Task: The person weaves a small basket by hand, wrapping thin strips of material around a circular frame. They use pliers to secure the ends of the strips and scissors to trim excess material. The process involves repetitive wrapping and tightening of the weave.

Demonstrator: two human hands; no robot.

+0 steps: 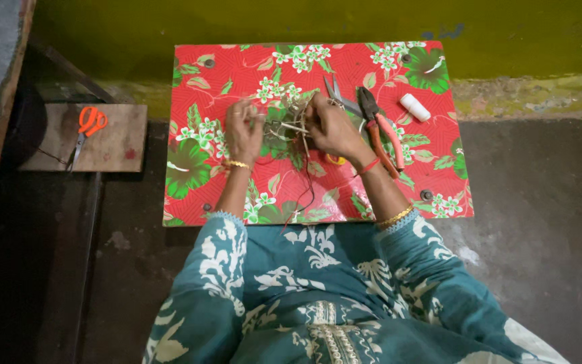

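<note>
Left hand (242, 128) and right hand (328, 127) both gripped a tangled wire bundle (285, 120) over the floral red worktop (197, 168), pliers (378, 128) just beside, white spool (415, 107) near.

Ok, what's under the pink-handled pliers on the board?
The pliers lie on the red floral cloth covering the board. What the board itself is made of is hidden by it.

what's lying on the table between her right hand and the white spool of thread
In the head view, pliers with pink-red handles lie between the right hand and the white spool, with grey scissors just beside them.
</note>
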